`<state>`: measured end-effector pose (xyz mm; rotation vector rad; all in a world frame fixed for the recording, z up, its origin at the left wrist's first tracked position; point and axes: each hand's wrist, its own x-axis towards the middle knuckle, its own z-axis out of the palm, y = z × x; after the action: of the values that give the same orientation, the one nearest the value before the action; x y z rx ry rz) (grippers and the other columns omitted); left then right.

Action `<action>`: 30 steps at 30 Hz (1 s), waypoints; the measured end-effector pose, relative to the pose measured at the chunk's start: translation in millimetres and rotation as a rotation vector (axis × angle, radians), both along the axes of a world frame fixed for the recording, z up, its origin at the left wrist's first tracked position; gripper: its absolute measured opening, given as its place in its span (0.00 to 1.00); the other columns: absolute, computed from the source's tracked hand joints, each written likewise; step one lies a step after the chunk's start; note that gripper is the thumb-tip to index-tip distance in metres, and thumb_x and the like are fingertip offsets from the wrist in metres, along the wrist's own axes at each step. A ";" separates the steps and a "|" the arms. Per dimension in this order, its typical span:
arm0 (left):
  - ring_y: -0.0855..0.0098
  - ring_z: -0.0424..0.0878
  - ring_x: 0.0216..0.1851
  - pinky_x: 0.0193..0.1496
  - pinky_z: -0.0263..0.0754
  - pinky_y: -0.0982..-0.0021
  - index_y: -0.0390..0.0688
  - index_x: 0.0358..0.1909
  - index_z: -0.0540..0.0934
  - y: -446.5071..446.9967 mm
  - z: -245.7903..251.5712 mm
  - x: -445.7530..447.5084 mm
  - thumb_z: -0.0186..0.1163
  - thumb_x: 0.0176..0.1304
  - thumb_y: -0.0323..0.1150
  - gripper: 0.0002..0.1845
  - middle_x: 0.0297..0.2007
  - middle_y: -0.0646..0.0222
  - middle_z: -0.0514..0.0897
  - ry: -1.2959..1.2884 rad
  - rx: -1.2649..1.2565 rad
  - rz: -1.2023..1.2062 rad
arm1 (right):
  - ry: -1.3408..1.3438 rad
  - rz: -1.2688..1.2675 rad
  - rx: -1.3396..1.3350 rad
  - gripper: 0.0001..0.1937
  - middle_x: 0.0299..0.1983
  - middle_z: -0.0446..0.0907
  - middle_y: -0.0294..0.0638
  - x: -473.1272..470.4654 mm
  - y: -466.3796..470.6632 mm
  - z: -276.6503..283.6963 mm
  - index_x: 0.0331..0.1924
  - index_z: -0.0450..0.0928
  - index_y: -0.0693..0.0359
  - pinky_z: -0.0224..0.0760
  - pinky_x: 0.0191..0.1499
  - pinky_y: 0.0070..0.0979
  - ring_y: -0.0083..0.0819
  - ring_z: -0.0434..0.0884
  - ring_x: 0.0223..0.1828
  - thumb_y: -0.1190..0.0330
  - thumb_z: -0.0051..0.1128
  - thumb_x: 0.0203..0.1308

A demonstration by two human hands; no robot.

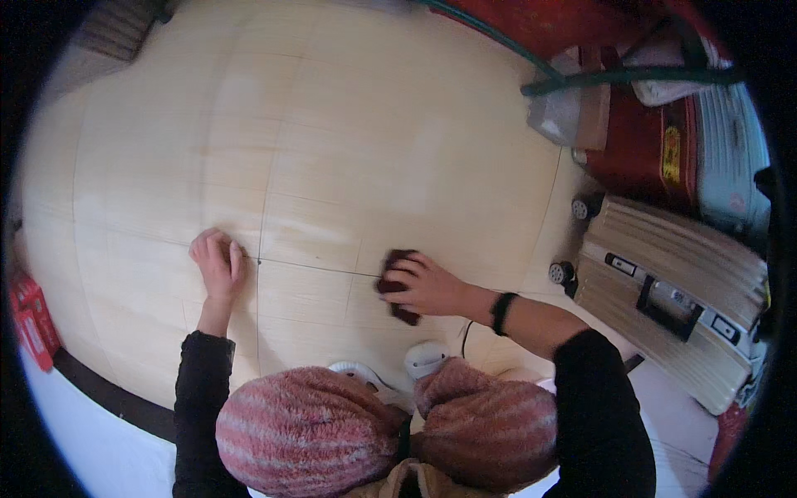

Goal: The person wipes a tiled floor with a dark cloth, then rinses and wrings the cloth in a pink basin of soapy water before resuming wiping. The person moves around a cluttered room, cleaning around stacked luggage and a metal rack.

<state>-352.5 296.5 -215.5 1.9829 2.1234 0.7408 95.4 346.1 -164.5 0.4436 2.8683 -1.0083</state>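
My right hand [429, 286] is spread over a dark maroon pad or cloth [403, 316] and grips it down on the pale tiled floor [348, 180]. Blur hides what exactly the pad is. Off to the left, my left hand [218, 258] is at the floor with its fingers curled in and the thumb alongside. Nothing shows in it, though its palm side is hidden. A thin dark joint line in the floor runs between the two hands.
White shoes [426, 360] and knees in fuzzy pink striped trousers [305, 429] are close below my hands. To the right stand a beige ribbed suitcase [666, 299] on wheels and a red case [641, 149]. A green metal frame [622, 78] juts in above; red boxes [34, 324] are far left.
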 end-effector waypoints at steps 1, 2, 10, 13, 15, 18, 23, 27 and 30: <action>0.54 0.72 0.52 0.60 0.58 0.53 0.43 0.47 0.73 1.5 -0.1 0.5 0.60 0.63 0.33 0.12 0.47 0.60 0.76 0.006 -0.004 0.007 | -0.097 -0.058 0.020 0.21 0.62 0.72 0.42 37.2 -12.7 3.4 0.57 0.79 0.43 0.55 0.71 0.53 0.46 0.67 0.66 0.59 0.64 0.57; 0.54 0.72 0.52 0.60 0.58 0.53 0.43 0.46 0.73 0.9 0.8 0.7 0.60 0.63 0.33 0.12 0.46 0.60 0.77 0.007 -0.023 0.005 | -0.164 -0.109 0.043 0.21 0.62 0.72 0.41 78.9 -27.6 11.0 0.57 0.79 0.43 0.56 0.71 0.53 0.45 0.67 0.66 0.59 0.63 0.58; 0.56 0.71 0.55 0.62 0.57 0.53 0.43 0.49 0.72 3.0 1.5 3.5 0.59 0.64 0.32 0.13 0.48 0.61 0.77 0.064 -0.016 -0.008 | -0.504 -0.709 0.009 0.22 0.62 0.69 0.49 220.8 -91.5 49.5 0.51 0.81 0.47 0.61 0.69 0.52 0.59 0.66 0.64 0.75 0.61 0.50; 0.54 0.70 0.56 0.64 0.55 0.53 0.41 0.52 0.73 1.6 0.3 2.5 0.59 0.64 0.33 0.16 0.52 0.58 0.76 0.031 -0.038 0.002 | -0.106 -0.640 0.091 0.16 0.57 0.75 0.50 100.3 -51.5 29.2 0.52 0.82 0.46 0.65 0.63 0.51 0.56 0.72 0.60 0.65 0.61 0.59; 0.53 0.70 0.57 0.65 0.54 0.52 0.41 0.53 0.73 2.0 -0.3 2.9 0.59 0.64 0.33 0.17 0.53 0.56 0.76 0.003 -0.028 0.016 | 0.163 -0.396 0.066 0.24 0.58 0.75 0.47 2.4 -19.2 13.8 0.60 0.78 0.47 0.67 0.61 0.52 0.53 0.74 0.58 0.69 0.57 0.57; 0.52 0.69 0.58 0.65 0.55 0.51 0.39 0.53 0.73 3.7 0.5 5.6 0.58 0.64 0.32 0.17 0.54 0.54 0.76 0.023 0.021 -0.002 | 0.414 -0.161 0.204 0.18 0.61 0.73 0.45 -118.8 -0.6 0.8 0.55 0.75 0.59 0.62 0.66 0.50 0.45 0.70 0.63 0.64 0.47 0.63; 0.53 0.69 0.58 0.64 0.55 0.51 0.39 0.48 0.73 2.5 5.1 6.5 0.56 0.67 0.35 0.13 0.52 0.55 0.76 0.024 -0.027 0.010 | 0.317 -0.094 0.087 0.25 0.69 0.68 0.48 -145.9 10.5 -15.9 0.60 0.77 0.57 0.44 0.78 0.51 0.48 0.62 0.74 0.56 0.58 0.61; 0.53 0.70 0.58 0.65 0.55 0.51 0.39 0.48 0.73 0.8 2.8 4.6 0.56 0.67 0.35 0.13 0.52 0.56 0.76 0.034 -0.052 0.033 | 0.120 -0.462 0.235 0.22 0.67 0.72 0.46 -43.7 43.4 -21.4 0.58 0.79 0.53 0.55 0.74 0.53 0.52 0.67 0.70 0.59 0.60 0.60; 0.53 0.70 0.58 0.65 0.55 0.52 0.39 0.48 0.73 0.9 0.5 3.6 0.56 0.66 0.35 0.13 0.52 0.56 0.76 0.061 -0.039 0.029 | -0.039 -0.882 0.337 0.27 0.66 0.70 0.52 75.1 25.8 -14.8 0.58 0.79 0.51 0.57 0.73 0.55 0.60 0.65 0.70 0.65 0.68 0.49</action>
<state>-348.9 297.4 -215.0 1.9835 2.1878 0.6457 170.4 372.0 -179.3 1.8207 2.7889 -0.5180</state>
